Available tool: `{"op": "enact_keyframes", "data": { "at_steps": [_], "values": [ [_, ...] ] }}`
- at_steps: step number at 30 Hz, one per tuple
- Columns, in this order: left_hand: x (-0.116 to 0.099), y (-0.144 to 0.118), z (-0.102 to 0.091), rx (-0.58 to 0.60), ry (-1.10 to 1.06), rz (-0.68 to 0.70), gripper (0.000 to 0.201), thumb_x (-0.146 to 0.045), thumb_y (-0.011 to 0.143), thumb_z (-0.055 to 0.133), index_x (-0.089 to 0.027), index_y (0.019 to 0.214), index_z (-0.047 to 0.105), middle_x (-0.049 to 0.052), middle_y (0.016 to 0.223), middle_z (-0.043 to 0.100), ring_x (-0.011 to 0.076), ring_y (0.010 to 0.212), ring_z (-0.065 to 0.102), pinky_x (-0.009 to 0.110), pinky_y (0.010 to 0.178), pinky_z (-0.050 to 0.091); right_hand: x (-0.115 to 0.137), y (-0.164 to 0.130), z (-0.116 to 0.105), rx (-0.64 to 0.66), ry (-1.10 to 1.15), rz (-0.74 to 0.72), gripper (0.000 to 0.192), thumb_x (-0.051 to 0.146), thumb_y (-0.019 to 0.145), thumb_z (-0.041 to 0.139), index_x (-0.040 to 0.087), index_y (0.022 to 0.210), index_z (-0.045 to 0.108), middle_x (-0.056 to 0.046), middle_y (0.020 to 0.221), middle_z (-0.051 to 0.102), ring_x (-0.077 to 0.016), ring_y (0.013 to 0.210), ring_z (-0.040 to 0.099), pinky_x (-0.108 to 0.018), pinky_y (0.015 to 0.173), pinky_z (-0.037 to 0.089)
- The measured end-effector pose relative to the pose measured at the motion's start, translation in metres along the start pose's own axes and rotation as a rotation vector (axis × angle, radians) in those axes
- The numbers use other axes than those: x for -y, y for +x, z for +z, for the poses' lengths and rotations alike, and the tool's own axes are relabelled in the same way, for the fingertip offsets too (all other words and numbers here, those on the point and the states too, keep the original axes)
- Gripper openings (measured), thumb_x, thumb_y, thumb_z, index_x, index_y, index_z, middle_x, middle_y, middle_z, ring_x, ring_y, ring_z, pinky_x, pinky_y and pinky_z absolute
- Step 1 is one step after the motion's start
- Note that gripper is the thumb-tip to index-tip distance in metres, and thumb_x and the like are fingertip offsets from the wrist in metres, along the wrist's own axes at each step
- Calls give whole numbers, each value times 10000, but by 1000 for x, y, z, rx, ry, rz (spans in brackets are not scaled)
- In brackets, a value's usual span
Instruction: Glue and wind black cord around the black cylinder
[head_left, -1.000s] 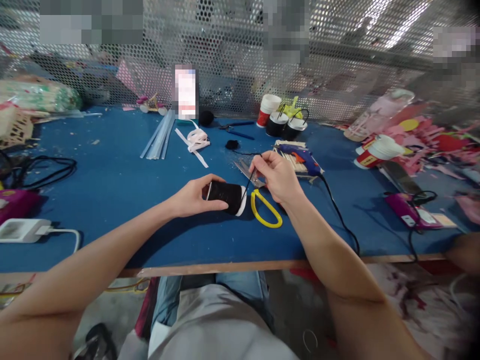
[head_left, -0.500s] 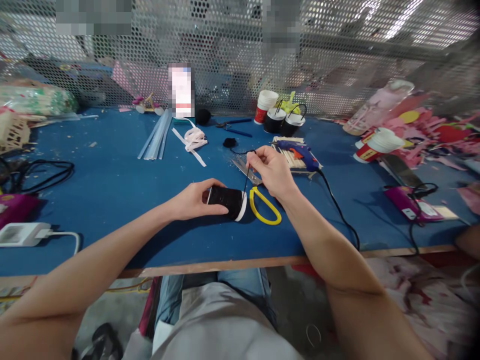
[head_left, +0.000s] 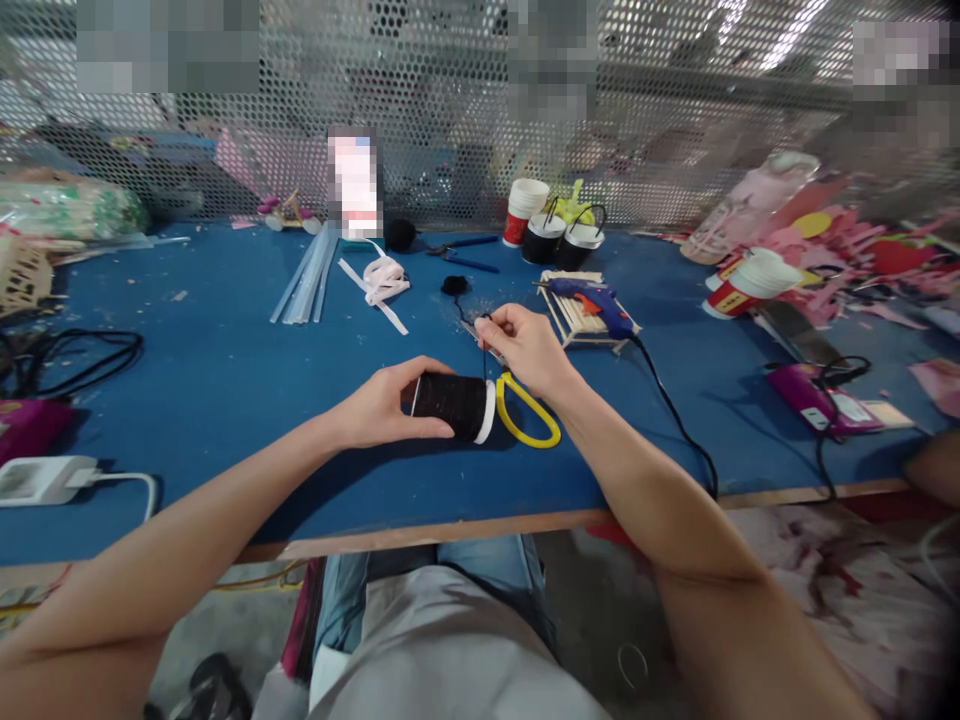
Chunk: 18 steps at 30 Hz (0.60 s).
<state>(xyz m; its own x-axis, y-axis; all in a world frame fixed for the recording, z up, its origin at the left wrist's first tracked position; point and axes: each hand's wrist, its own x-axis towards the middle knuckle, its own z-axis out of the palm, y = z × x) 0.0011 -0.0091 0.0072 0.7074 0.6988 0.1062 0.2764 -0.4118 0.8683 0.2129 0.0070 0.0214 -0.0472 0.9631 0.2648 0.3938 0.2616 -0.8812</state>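
My left hand (head_left: 386, 408) is wrapped round a paper cup (head_left: 450, 405) covered in black yarn. The cup lies on its side above the blue table, its white rim pointing right. Between thumb and fingertips, my right hand (head_left: 525, 345) pinches a strand of black yarn (head_left: 485, 362) that runs down to the cup near its rim. From the same fingers, yarn trails back to a small black yarn ball (head_left: 454, 285). Scissors with a yellow handle (head_left: 529, 412) lie beneath my right hand, which hides part of the blades.
A blue glue gun (head_left: 589, 298) rests on a stick rack, its cord crossing the table (head_left: 225, 400). Behind stand a red-and-white cup stack (head_left: 523, 215), two black-wrapped cups (head_left: 543, 240) and pliers (head_left: 465, 256). White ribbon (head_left: 385, 280) and glue sticks (head_left: 307, 275) lie left of centre.
My right hand has moved slightly left and down with the yarn, nearer the cup's rim. My left hand keeps hold of the cup, now turned a little. The view has shifted slightly.
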Motion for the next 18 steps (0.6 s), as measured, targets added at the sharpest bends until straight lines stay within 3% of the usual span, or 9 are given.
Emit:
{"op": "enact_keyframes", "data": {
  "at_steps": [18],
  "values": [
    [2,1,2,-94,69,136,614,-377,653,748,-170,1161,472,85,1080,560,205,949,579,332,844,492,-4,-4,3,80,-64,59,266,406,783,570,182,653,511,-25,621,620,-129,577,547,-279,586,403]
  ]
}}
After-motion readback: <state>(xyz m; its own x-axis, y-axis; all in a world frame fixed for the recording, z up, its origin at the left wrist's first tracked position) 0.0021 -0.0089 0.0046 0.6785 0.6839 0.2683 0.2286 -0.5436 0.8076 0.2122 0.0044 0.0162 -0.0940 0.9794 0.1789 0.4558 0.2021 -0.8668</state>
